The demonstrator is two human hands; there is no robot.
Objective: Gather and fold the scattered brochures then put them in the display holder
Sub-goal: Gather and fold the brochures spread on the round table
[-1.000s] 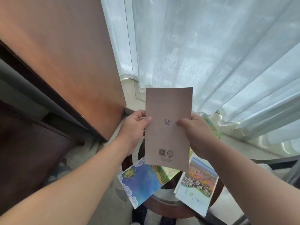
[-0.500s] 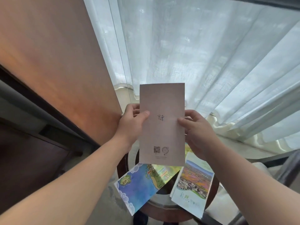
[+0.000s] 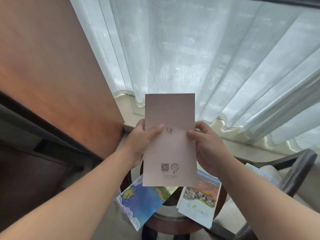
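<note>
**Folded brochure [image 3: 170,141] held upright above the round table [image 3: 173,224]; display holder not in view.**

The left hand [image 3: 138,144] and right hand [image 3: 208,147] each pinch one side edge of the pale, closed sheet, thumb on the front face and fingers behind. On the table below, a blue map brochure [image 3: 138,203] and a landscape brochure [image 3: 199,201] lie apart, not yet gathered. The step in hand appears to be checking or finishing the fold. The next move likely calls for placing this piece in the holder or aside, freeing a hand for the two below.
</note>
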